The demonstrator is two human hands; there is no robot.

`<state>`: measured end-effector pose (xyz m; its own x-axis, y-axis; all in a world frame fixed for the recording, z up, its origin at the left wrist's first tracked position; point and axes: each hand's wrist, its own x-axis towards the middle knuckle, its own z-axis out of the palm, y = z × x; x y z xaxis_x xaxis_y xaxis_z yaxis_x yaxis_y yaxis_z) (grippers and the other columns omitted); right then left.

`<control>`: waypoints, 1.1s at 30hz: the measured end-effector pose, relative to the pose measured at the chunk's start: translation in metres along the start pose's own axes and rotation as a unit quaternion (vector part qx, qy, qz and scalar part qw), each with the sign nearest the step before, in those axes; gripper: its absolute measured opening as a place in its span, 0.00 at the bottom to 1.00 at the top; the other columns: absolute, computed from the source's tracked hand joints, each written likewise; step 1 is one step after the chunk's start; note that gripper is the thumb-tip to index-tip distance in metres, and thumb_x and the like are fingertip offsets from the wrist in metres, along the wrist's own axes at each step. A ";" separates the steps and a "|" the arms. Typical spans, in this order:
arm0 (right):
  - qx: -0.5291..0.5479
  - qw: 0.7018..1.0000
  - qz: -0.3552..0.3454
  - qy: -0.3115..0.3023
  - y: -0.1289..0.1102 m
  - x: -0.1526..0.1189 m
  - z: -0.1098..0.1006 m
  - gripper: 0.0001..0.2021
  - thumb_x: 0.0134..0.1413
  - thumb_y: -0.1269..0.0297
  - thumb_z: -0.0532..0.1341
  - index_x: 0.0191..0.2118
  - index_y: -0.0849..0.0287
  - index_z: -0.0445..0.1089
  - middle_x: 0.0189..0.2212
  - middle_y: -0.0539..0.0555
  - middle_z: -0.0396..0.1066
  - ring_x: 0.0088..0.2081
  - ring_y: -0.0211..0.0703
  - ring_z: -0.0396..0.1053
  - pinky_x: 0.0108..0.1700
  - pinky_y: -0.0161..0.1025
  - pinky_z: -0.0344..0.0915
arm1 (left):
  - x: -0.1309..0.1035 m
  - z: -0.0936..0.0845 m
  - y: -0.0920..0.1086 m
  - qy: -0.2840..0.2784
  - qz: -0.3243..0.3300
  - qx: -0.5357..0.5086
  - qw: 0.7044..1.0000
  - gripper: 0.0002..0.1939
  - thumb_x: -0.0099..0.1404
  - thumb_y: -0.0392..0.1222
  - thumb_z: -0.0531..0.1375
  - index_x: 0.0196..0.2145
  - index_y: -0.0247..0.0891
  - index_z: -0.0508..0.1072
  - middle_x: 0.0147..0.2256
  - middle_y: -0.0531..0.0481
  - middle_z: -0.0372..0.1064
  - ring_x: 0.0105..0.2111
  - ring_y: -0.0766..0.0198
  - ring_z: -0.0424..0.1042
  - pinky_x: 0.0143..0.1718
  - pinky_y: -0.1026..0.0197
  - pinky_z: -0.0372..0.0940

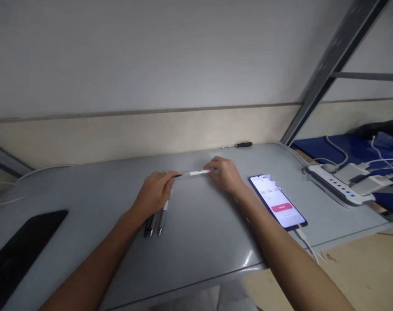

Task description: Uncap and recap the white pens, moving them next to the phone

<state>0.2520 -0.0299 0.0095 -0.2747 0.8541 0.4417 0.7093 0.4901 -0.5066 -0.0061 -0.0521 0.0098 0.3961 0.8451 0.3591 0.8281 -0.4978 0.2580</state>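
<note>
Slightly above the middle of the grey table, a white pen barrel (194,173) lies level between my two hands. My right hand (222,172) pinches its right end with closed fingers. From the fingers of my left hand (155,190), closed as well, a thin dark pen refill (179,175) with a yellowish part points at the barrel's left end. Whether refill and barrel touch or overlap is too small to tell. Several pens (160,224) lie side by side just below my left hand, which hides their upper parts.
A lit phone (280,203) showing a timer lies right of my right forearm, its white cable (306,244) hanging over the front edge. Behind are a screwdriver (243,144) and the wall. A power strip (342,185) with chargers stands right; a dark flat object (24,250) lies left.
</note>
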 end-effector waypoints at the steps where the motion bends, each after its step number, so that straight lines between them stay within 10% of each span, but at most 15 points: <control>1: 0.004 1.000 -0.002 0.003 0.000 0.000 0.000 0.13 0.51 0.79 0.62 0.38 0.56 0.79 0.37 0.54 0.75 0.34 0.39 0.70 0.40 0.36 0.61 | 0.000 0.000 0.000 -0.001 -0.002 -0.001 1.000 0.17 0.71 0.42 0.47 0.50 0.42 0.72 0.40 0.47 0.75 0.40 0.54 0.68 0.44 0.52 0.62; 33: 0.216 0.976 -0.036 -0.021 -0.012 0.000 0.007 0.07 0.54 0.71 0.65 0.37 0.56 0.79 0.37 0.53 0.78 0.37 0.40 0.73 0.41 0.36 0.66 | 0.000 0.002 0.010 -0.015 0.030 -0.055 0.998 0.15 0.73 0.45 0.46 0.40 0.39 0.70 0.33 0.49 0.69 0.35 0.58 0.66 0.40 0.55 0.62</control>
<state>0.2389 -0.0352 0.0107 -0.3468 0.8161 0.4623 0.3499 0.5699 -0.7435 0.0033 -0.0568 0.0111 0.4569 0.8173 0.3511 0.7543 -0.5652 0.3340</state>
